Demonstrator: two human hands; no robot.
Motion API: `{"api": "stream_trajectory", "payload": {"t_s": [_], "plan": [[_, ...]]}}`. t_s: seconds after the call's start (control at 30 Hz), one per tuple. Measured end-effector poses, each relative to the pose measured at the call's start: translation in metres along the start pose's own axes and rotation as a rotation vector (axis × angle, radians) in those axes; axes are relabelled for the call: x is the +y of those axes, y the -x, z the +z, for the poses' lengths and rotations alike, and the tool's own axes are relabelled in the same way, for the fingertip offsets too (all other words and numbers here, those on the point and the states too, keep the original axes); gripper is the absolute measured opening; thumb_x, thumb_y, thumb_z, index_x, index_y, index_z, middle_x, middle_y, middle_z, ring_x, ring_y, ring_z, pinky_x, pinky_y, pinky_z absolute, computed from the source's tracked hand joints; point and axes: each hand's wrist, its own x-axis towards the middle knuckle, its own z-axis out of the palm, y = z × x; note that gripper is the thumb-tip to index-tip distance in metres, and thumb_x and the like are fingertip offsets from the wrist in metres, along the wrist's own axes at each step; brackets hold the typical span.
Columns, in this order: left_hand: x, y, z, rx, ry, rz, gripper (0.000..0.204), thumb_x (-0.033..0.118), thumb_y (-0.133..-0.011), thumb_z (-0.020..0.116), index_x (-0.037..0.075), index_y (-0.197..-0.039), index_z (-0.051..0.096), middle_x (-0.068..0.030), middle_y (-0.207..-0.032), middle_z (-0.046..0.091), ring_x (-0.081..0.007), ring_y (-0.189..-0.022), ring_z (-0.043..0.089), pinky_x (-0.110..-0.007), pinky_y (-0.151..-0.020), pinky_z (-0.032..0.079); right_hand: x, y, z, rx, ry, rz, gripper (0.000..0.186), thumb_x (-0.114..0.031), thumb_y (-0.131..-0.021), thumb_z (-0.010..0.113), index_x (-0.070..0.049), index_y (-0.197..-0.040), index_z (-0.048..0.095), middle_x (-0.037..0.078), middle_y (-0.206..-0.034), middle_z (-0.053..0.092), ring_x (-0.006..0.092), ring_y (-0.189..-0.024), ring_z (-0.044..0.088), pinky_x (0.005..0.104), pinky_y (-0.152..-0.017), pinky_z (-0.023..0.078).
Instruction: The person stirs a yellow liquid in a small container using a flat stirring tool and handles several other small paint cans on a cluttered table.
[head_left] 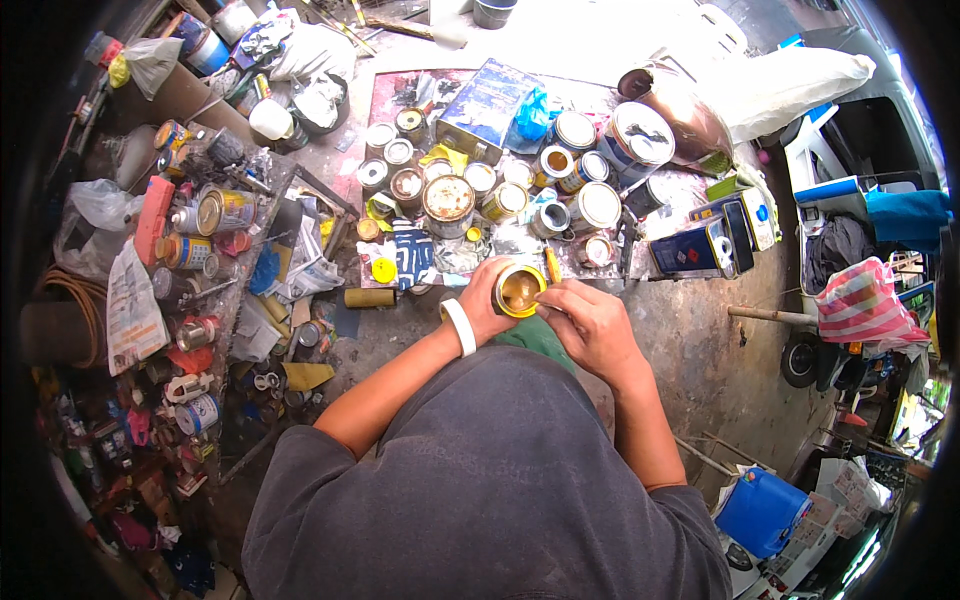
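Both forearms enter from the lower edge and converge toward the centre of the view, elbows bent and spread wide. The left hand (487,300) is raised in front of the chest, fingers curled inward in a cupping grip, palm turned toward the right. The left wrist carries a white band (460,327). The right hand (592,322) sits just beside the left, slightly lower, back of the hand facing up, fingers bent and drawn together, fingertips pointing toward the left hand. The two hands nearly touch at the fingertips. Both forearms are bare; dark grey short sleeves (300,470) cover the upper arms.
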Motion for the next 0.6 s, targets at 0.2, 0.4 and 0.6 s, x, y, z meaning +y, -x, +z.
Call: {"api": "stream_trajectory", "payload": {"t_s": [0.2, 0.4, 0.6], "plan": [[0.001, -0.001, 0.000, -0.021, 0.026, -0.028, 0.084, 0.011, -0.064, 0.088, 0.005, -0.136, 0.045, -0.0170, -0.135, 0.052, -0.0386, -0.129, 0.049, -0.047, -0.111, 0.040, 0.007, 0.002, -0.002, 0.042, 0.079, 0.007, 0.016, -0.007, -0.082, 0.075, -0.005, -0.095, 0.067, 0.011, -0.089, 0.068, 0.0301, -0.078, 0.068, 0.0381, -0.068, 0.055], [0.001, 0.000, -0.001, -0.018, 0.005, -0.029, 0.086, 0.010, -0.062, 0.088, 0.005, -0.136, 0.045, -0.0172, -0.135, 0.052, -0.0382, -0.130, 0.049, -0.046, -0.112, 0.040, 0.009, 0.005, -0.007, 0.002, 0.053, 0.008, 0.017, -0.008, -0.082, 0.075, -0.005, -0.097, 0.068, 0.011, -0.090, 0.068, 0.0297, -0.079, 0.069, 0.0387, -0.069, 0.055], [0.003, -0.001, 0.000, 0.004, 0.007, -0.018, 0.086, 0.011, -0.062, 0.088, 0.005, -0.137, 0.045, -0.0172, -0.135, 0.052, -0.0381, -0.130, 0.049, -0.046, -0.112, 0.040, 0.002, 0.006, -0.005, -0.070, 0.012, -0.003, 0.016, -0.008, -0.082, 0.075, -0.005, -0.096, 0.068, 0.011, -0.088, 0.068, 0.0295, -0.079, 0.068, 0.0382, -0.069, 0.055]]}}
